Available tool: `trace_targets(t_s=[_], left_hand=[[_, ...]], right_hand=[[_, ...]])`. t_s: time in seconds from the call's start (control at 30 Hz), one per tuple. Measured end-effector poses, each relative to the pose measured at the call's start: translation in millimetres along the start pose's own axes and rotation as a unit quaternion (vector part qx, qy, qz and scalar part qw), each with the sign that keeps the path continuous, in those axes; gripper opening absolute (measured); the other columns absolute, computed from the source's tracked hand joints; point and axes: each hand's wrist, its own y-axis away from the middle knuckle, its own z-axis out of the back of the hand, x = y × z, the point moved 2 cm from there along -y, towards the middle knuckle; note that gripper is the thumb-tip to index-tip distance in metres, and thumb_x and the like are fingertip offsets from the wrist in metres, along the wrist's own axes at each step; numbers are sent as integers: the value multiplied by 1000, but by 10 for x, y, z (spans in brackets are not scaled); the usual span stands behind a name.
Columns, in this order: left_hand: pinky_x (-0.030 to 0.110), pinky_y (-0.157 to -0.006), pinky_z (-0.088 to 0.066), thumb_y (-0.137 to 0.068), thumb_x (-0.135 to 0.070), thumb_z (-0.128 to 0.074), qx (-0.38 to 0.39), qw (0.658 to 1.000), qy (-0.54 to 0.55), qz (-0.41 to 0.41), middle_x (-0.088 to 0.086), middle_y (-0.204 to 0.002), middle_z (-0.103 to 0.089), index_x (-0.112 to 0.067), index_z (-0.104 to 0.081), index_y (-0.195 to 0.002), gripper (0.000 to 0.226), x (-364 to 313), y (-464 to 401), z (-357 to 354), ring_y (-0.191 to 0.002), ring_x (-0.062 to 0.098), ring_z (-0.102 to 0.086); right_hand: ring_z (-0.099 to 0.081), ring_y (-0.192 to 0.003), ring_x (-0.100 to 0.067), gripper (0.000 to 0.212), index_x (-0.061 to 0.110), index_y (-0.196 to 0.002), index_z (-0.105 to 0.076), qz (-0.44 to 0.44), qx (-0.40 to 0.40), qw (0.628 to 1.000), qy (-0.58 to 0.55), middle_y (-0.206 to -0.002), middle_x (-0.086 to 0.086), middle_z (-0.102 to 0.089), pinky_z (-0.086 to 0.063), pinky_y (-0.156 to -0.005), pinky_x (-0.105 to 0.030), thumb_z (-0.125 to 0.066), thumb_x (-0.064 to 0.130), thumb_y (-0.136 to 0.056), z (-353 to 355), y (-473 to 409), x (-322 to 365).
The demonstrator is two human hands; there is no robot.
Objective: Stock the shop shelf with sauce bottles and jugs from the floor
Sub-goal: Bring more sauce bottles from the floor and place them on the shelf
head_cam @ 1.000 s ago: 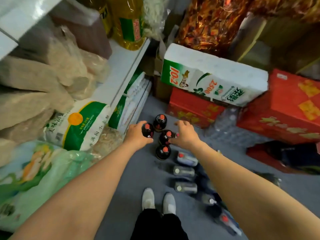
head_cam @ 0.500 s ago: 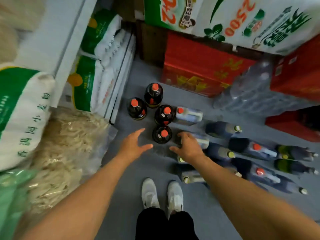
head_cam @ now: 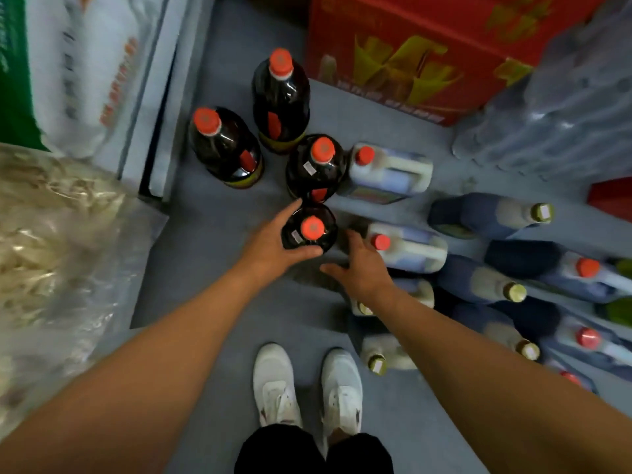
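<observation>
From the head camera you look straight down at the grey floor. Your left hand curves around the nearest dark sauce bottle with a red cap: the index finger lies along its far left side and the thumb passes under its near edge, so this grip holds the bottle's shoulder. The bottle stands upright on the floor. Your right hand is just to the right of this bottle, with relaxed, spread fingers; its grip is wide and it holds nothing that I can see.

Behind the held bottle three more dark red-capped bottles stand upright, close together. To the right, two pale plastic jugs with red caps lie on their sides, and beyond them a group of dark blue bottles with gold or red caps also lies flat.

At the left you see the white edge of the shop shelf, with white and green sacks on it and a clear bag of pale noodles below. A red carton stands at the top. Your white shoes are at the bottom.
</observation>
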Motion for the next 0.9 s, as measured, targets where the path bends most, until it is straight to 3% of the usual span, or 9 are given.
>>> trace_targets(t_s=[0.07, 0.2, 0.3, 0.37, 0.53, 0.63, 0.73, 0.83, 0.9], left_hand=[[30, -113, -38, -54, -53, -87, -7, 1000, 26, -8, -13, -143, -52, -35, -41, -148, 106, 78, -112, -37, -131, 0, -48], [26, -110, -42, -61, -38, -92, -21, 999, 21, -17, -21, -133, -57, -42, -47, -143, 94, 160, -223, -16, -120, -8, -53], [28, -109, -44, -61, -40, -90, -17, 999, 39, -25, -18, -132, -59, -44, -46, -141, 91, 202, -225, -24, -122, -2, -55], [27, -110, -43, -69, -31, -90, -19, 998, 46, -27, -14, -134, -58, -39, -45, -144, 88, 215, -215, -35, -124, 2, -54], [27, -111, -41, -72, -32, -88, -5, 998, 41, -41, -15, -137, -55, -41, -44, -144, 85, 208, -206, 25, -126, 1, -51], [26, -110, -41, -74, -30, -86, 2, 999, 35, -40, -16, -136, -55, -44, -44, -143, 82, 211, -191, 90, -126, 2, -51], [17, -106, -39, -76, -28, -84, 6, 999, 24, -43, -15, -139, -54, -43, -43, -145, 81, 219, -182, 191, -127, 1, -49], [17, -106, -40, -76, -30, -86, 26, 998, 45, -33, -20, -135, -55, -45, -42, -145, 83, 260, -182, 311, -123, -3, -51], [12, -101, -40, -72, -35, -86, 32, 997, 63, -28, -28, -130, -54, -48, -41, -143, 85, 300, -169, 360, -118, -15, -50]], right_hand=[[-52, -127, -35, 83, 9, -147, -40, 9, -3, 1000, -13, -138, -19, -55, -42, -103, -38, -83, 32, -79, -68, -117, -54], [-52, -126, -32, 85, 14, -150, -38, 39, 9, 999, -24, -139, -15, -54, -41, -102, -35, -82, 33, -80, -160, -284, -94], [-52, -126, -29, 79, 17, -146, -44, 46, 12, 998, -44, -139, -13, -53, -42, -104, -34, -83, 34, -79, -231, -332, -89], [-52, -127, -29, 78, 17, -144, -46, 45, 4, 997, -68, -139, -13, -53, -43, -107, -38, -84, 34, -78, -277, -338, -95], [-54, -122, -28, 79, 10, -136, -44, 45, -17, 997, -69, -133, -11, -55, -46, -101, -38, -88, 33, -73, -330, -340, -97], [-50, -130, -26, 99, 9, -143, -33, 62, -40, 994, -76, -140, -11, -50, -44, -107, -39, -92, 31, -67, -305, -361, -37], [-37, -143, -23, 125, 21, -158, -13, 97, -7, 991, -89, -154, -7, -38, -36, -116, -41, -90, 44, -62, -266, -416, -21], [-40, -141, -18, 119, 32, -155, -22, 108, 20, 989, -102, -152, 1, -41, -38, -115, -43, -85, 59, -57, -230, -465, 22], [-40, -139, -14, 113, 31, -153, -26, 103, 38, 988, -110, -151, 4, -43, -35, -116, -34, -91, 46, -62, -198, -506, 80]])
